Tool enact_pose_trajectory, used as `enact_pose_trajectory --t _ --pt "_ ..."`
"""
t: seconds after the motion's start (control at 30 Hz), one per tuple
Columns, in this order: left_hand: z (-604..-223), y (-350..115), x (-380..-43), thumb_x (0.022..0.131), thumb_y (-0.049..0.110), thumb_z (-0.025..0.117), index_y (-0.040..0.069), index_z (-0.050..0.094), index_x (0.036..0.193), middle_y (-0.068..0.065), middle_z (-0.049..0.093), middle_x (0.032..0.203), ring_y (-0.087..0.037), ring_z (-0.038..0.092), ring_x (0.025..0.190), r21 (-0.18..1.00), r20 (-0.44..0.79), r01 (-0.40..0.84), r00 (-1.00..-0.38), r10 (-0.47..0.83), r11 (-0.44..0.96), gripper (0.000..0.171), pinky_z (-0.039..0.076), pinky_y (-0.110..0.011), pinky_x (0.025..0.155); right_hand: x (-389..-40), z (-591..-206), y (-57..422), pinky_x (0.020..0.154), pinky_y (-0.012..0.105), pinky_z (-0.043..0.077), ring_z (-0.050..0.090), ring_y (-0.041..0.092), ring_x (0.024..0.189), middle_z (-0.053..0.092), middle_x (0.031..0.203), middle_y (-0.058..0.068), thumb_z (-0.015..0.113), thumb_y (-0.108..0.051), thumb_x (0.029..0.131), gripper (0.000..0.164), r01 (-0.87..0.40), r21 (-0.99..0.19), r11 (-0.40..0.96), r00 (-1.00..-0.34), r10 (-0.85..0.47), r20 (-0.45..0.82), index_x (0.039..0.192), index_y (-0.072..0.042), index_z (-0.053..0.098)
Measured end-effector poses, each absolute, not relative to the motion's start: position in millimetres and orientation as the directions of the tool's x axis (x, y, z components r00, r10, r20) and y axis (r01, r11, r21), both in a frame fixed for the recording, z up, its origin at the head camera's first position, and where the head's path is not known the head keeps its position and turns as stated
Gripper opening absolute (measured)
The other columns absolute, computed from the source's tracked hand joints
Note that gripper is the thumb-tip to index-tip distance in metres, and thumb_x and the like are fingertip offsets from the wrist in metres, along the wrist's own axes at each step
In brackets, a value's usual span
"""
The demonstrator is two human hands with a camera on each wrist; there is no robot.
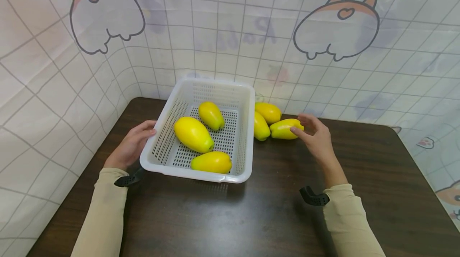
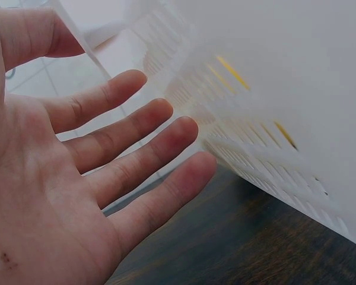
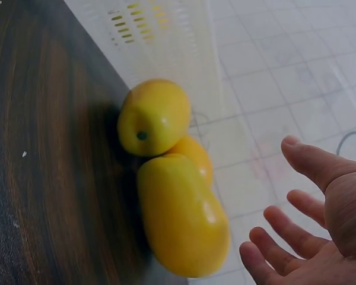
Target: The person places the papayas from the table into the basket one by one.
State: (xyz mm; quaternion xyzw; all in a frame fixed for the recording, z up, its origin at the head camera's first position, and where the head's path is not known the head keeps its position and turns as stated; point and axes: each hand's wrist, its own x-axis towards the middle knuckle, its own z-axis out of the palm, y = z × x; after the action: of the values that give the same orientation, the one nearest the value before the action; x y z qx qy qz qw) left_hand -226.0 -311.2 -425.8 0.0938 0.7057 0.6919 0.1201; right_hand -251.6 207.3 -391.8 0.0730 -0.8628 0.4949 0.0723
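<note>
The near papaya [image 1: 282, 129] lies on the dark table [image 1: 215, 217], just left of the right hand [image 1: 319, 139]. That hand holds nothing: its fingers are loose and a bit bent. From above, the thumb looks over the fruit, but the wrist view shows a gap between them. Farther left of that hand are two more fruits, a back papaya [image 1: 268, 112] and a side papaya [image 1: 261, 127] by the basket. The left hand [image 1: 133, 142] is at the near side of the white basket [image 1: 172, 170]. Its fingers are stretched out and not wrapped round it. Between the two hands, the basket holds three papayas [image 1: 194, 134].

I think the fruit is going into the basket, and this is the picking-up part. The next move seems to need the right hand to come in, wrap round the fat middle and lift, with the left hand steadying the basket.

The near papaya lies on its side. Its long way runs from the right hand toward the basket. One end points at that hand; the narrower-looking end points away from it.
</note>
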Motion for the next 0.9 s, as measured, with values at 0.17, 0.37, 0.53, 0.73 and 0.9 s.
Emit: enact_pose_trajectory --t 0.17,0.37,0.53,0.73,0.9 --pt "-426.1 -311.4 -226.7 0.104 0.026 0.041 0.016 0.044 0.135 0.001 0.051 0.126 -0.015 0.064 0.101 0.999 -0.034 -0.028 -0.951 0.308 0.021 0.033 0.056 -0.034 0.085 -254.5 -396.6 210.0 0.104 0.049 0.043 0.05 0.031 0.126 0.054 0.138 0.016 0.067 -0.031 0.091 0.054 -0.199 -0.834 0.515 -0.977 -0.034 0.212 0.136 -0.006 0.05" --pt "-426.8 -311.8 -226.8 0.104 0.025 0.04 0.014 0.043 0.136 0.001 0.052 0.126 -0.015 0.064 0.101 1.0 -0.026 -0.024 -0.947 0.32 0.009 0.034 0.056 -0.034 0.085 -257.3 -400.7 212.6 0.093 0.018 0.045 0.051 0.031 0.124 0.055 0.137 0.015 0.067 -0.033 0.091 0.054 -0.19 -0.826 0.53 -0.975 -0.006 0.22 0.135 -0.007 0.051" --pt "-427.6 -312.2 -226.8 0.104 0.024 0.04 0.014 0.043 0.137 0.001 0.052 0.126 -0.015 0.064 0.101 1.0 -0.023 -0.025 -0.946 0.323 -0.001 0.034 0.056 -0.034 0.085 -260.3 -404.7 214.4 0.098 0.026 0.047 0.049 0.032 0.126 0.053 0.138 0.013 0.067 -0.035 0.09 0.056 -0.174 -0.828 0.533 -0.979 0.001 0.206 0.136 -0.007 0.05" --pt "-426.9 -311.8 -226.2 0.104 0.025 0.041 0.015 0.044 0.136 0.001 0.051 0.127 -0.016 0.064 0.102 1.0 -0.028 -0.029 -0.947 0.32 0.002 0.034 0.056 -0.035 0.086 -259.2 -404.0 214.8 0.106 0.054 0.04 0.044 0.037 0.13 0.048 0.143 0.017 0.068 -0.03 0.09 0.059 -0.159 -0.84 0.519 -0.984 -0.019 0.175 0.14 -0.005 0.047" --pt "-425.5 -311.1 -225.7 0.104 0.025 0.041 0.015 0.044 0.136 0.0 0.051 0.127 -0.016 0.064 0.101 0.999 -0.031 -0.032 -0.947 0.319 0.0 0.034 0.056 -0.035 0.086 -259.4 -405.0 215.4 0.106 0.054 0.04 0.042 0.038 0.131 0.045 0.146 0.018 0.069 -0.028 0.09 0.061 -0.152 -0.842 0.518 -0.986 -0.026 0.162 0.141 -0.006 0.045"
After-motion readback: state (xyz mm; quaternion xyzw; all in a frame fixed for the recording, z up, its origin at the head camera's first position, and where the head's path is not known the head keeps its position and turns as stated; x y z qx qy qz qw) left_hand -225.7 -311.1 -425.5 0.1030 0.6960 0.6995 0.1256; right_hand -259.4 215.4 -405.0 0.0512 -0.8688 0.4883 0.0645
